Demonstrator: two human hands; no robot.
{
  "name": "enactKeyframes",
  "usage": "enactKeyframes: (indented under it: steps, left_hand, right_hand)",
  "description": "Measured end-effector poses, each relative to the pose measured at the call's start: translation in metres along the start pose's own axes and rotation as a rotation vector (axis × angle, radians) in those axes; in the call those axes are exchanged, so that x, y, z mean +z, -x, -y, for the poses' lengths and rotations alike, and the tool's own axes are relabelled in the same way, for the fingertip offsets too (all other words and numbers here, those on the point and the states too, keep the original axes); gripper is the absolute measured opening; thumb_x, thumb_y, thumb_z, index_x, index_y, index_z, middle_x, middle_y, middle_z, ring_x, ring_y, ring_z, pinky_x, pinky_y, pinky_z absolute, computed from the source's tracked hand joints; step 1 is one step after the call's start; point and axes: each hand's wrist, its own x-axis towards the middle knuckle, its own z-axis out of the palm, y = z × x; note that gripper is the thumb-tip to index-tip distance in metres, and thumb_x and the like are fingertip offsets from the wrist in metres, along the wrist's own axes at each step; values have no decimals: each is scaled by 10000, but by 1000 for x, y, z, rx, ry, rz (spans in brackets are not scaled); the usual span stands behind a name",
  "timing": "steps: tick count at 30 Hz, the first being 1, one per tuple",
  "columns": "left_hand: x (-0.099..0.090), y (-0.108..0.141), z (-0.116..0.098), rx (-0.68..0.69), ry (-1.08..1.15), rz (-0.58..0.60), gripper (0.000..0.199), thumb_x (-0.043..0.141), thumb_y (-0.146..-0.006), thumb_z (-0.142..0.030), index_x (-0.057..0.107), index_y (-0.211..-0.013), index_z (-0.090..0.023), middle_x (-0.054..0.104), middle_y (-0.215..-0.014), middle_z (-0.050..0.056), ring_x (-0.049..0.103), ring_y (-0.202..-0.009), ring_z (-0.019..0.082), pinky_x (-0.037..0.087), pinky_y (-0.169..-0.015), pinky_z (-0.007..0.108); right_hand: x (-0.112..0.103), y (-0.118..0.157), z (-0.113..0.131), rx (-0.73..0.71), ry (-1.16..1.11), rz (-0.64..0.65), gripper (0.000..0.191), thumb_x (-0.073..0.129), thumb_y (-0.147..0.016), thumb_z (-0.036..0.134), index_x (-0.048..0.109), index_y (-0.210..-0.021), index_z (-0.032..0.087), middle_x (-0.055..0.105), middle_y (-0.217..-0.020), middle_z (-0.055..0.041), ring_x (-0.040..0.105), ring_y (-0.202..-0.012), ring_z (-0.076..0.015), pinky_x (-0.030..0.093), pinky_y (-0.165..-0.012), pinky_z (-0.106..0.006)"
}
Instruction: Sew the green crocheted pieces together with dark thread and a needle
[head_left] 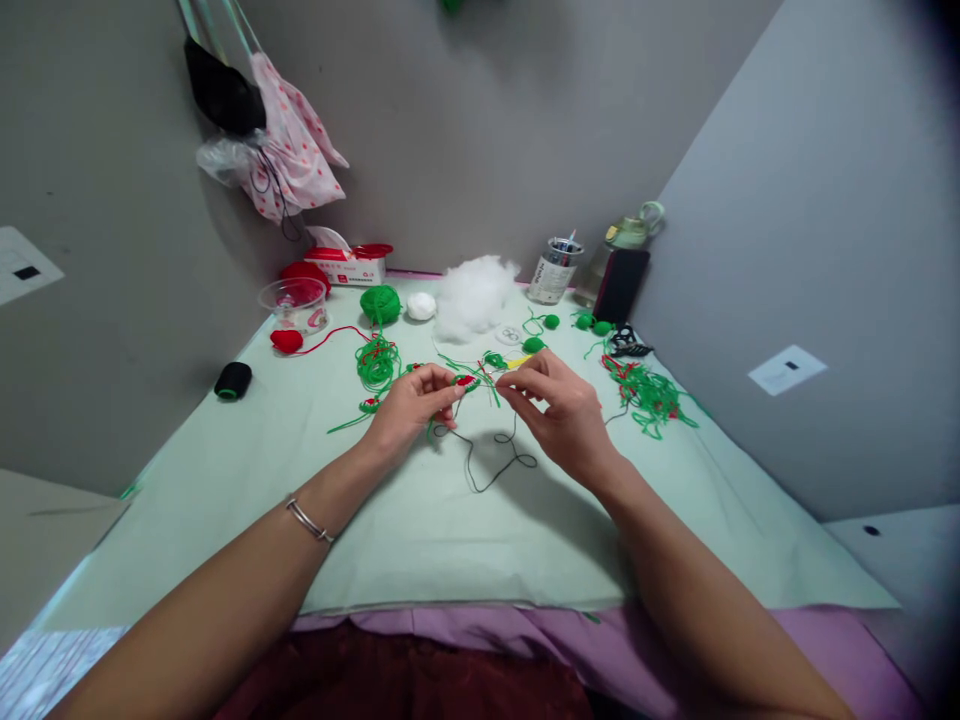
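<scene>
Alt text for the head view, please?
The left hand holds a small red-and-green yarn piece; the right hand, beside it, pinches something too thin to identify. Dark thread loops on the pale table cover, with a green yarn ball and white stuffing behind.

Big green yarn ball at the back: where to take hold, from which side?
From above, around its upper sides, I'd say. The green ball is round, with no handle. The white ball sits close on its right and loose green yarn lies in front, so coming low could snag or nudge those.
</scene>
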Motion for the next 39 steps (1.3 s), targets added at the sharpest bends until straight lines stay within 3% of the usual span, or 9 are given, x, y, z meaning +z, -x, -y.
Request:
enactKeyframes:
  steps: [9, 16, 25, 39]
  left_hand:
    - [1, 0, 1, 18, -30, 34, 261, 813, -731, -310, 613, -790, -154, 583, -680, -33, 580, -503, 83, 536, -511, 234]
    - [-3, 0, -1, -25, -55, 99, 230, 802, -756, -314, 677, -857, -150, 626, -708, -16, 602, -575, 92, 574, -599, 248]
    - [-8, -2, 3, -31, -67, 162, 197, 781, -792, -328, 725, -887, -164, 662, -708, -5, 625, -606, 102, 563, -658, 255]
    - [-4, 0, -3, -105, 25, 207, 182, 798, -759, -315, 739, -836, -161, 658, -698, -5, 590, -578, 88, 544, -636, 247]
  right_hand:
    - [3, 2, -3, -40, 69, 56, 196, 523, -983, 183, 696, -893, 200, 569, -829, -47, 521, -738, -148, 401, -667, -277]
    - [-1, 2, -6, -58, 86, 64, 160, 567, -966, 150, 709, -902, 189, 574, -832, -40, 530, -753, -141, 391, -656, -264]
    - [-2, -2, -14, 32, -161, 102, 106, 636, -926, 143, 721, -902, 202, 578, -789, -17, 519, -709, -132, 396, -645, -266]
    - [4, -5, -25, 277, -545, 214, 116, 705, -872, 282, 754, -853, 179, 643, -813, -35, 544, -762, -150, 412, -700, -304]
